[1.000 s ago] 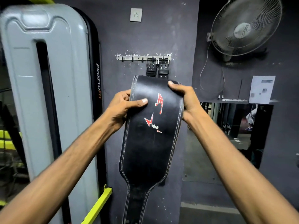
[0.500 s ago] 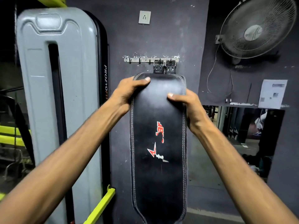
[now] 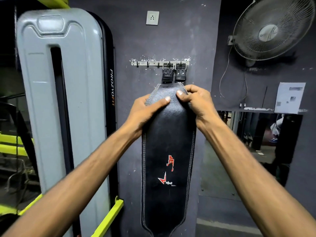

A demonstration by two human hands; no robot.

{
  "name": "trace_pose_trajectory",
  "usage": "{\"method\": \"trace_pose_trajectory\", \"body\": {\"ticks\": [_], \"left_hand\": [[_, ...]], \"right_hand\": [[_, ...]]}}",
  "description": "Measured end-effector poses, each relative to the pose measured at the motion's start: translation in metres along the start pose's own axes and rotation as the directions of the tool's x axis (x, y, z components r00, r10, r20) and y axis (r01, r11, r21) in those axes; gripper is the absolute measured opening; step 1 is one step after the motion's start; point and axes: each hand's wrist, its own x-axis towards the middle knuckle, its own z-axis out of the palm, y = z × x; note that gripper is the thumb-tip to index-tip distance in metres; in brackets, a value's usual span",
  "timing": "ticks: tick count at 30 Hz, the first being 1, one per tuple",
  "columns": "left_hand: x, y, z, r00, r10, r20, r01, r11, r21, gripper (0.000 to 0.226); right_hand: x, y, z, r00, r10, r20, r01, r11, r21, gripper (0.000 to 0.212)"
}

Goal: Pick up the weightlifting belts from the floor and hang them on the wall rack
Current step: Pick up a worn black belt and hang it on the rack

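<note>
A wide black leather weightlifting belt [image 3: 168,161] with white stitching and a red logo hangs down in front of the dark wall. My left hand [image 3: 145,111] grips its narrowing upper part from the left, thumb on the front. My right hand [image 3: 196,101] pinches the same upper part from the right. The belt's top end sits just below the metal wall rack [image 3: 147,63], a strip with several hooks. Two other belts' buckles [image 3: 174,72] hang from the rack's right hooks, their lengths hidden behind the held belt.
A tall grey gym machine cover [image 3: 63,100] stands close on the left, with yellow-green frame bars [image 3: 109,218] low down. A wall socket [image 3: 152,18] is above the rack. A wall fan [image 3: 271,29] and a paper notice [image 3: 289,97] are on the right.
Both hands have shifted along the belt toward its narrow end and come close together, so more of the belt now hangs below them. The top end is near the rack.
</note>
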Motion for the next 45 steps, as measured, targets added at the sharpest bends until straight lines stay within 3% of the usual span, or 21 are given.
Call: {"method": "trace_pose_trajectory", "body": {"ticks": [3,6,10,12,14,17,19,21,25,28,31,34,39,41,45], "left_hand": [[-0.028,-0.035,-0.005,1.0,0.01,-0.002,-0.01,0.997,0.081,0.037],[-0.062,-0.087,-0.005,0.997,-0.07,0.017,0.065,0.978,0.196,0.039],[-0.067,-0.104,-0.008,0.987,-0.162,0.021,0.155,0.969,0.192,0.036],[-0.048,-0.08,-0.009,0.987,-0.146,0.061,0.139,0.984,0.116,0.037],[-0.025,-0.045,-0.006,0.981,-0.128,0.147,0.139,0.988,-0.068,0.041],[0.01,0.006,0.003,0.949,-0.154,0.274,0.23,0.935,-0.27,0.045],[0.028,0.024,0.009,0.934,-0.216,0.286,0.3,0.908,-0.293,0.038],[0.039,0.025,0.013,0.953,-0.225,0.201,0.271,0.933,-0.238,0.029],[0.051,0.016,0.015,0.99,-0.132,0.049,0.136,0.988,-0.076,0.032],[0.052,0.006,0.013,0.982,-0.183,0.046,0.186,0.979,-0.087,0.028],[0.053,-0.004,0.009,0.977,-0.213,0.026,0.215,0.972,-0.092,0.021],[0.05,-0.01,0.007,0.978,-0.208,0.033,0.21,0.972,-0.108,0.025],[0.038,-0.015,0.003,0.981,-0.14,0.135,0.158,0.979,-0.131,0.03],[0.032,-0.016,0.001,0.976,-0.13,0.176,0.153,0.98,-0.127,0.031],[0.023,-0.026,-0.009,0.98,-0.129,0.152,0.135,0.99,-0.03,0.034]], "right_hand": [[0.004,-0.002,-0.003,0.996,-0.088,-0.029,0.088,0.996,-0.009,0.011],[0.012,-0.005,-0.01,0.985,-0.161,-0.063,0.161,0.987,-0.006,0.01],[0.014,-0.003,-0.014,0.97,-0.241,-0.018,0.241,0.97,-0.022,0.01],[0.013,0.001,-0.014,0.957,-0.291,0.0,0.291,0.955,-0.056,0.01],[0.013,0.008,-0.015,0.948,-0.318,0.015,0.318,0.946,-0.063,0.01],[0.011,0.02,-0.014,0.945,-0.323,0.047,0.325,0.942,-0.079,0.011],[0.01,0.028,-0.015,0.941,-0.334,0.06,0.339,0.935,-0.102,0.012],[0.007,0.033,-0.021,0.942,-0.328,0.068,0.334,0.93,-0.151,0.017],[-0.024,0.061,-0.042,0.958,-0.261,0.118,0.281,0.935,-0.214,0.034],[-0.068,0.117,-0.057,0.99,-0.095,0.104,0.107,0.988,-0.114,0.037],[-0.088,0.157,-0.069,0.98,0.065,0.189,-0.028,0.981,-0.191,0.037],[-0.071,0.152,-0.077,0.95,0.088,0.3,-0.01,0.967,-0.253,0.043],[-0.001,0.092,-0.052,0.947,0.142,0.288,-0.148,0.989,0.001,0.069],[0.02,0.065,-0.032,0.946,0.169,0.276,-0.197,0.978,0.073,0.063],[0.041,0.04,0.0,0.963,0.242,0.123,-0.251,0.966,0.066,0.026]]}}
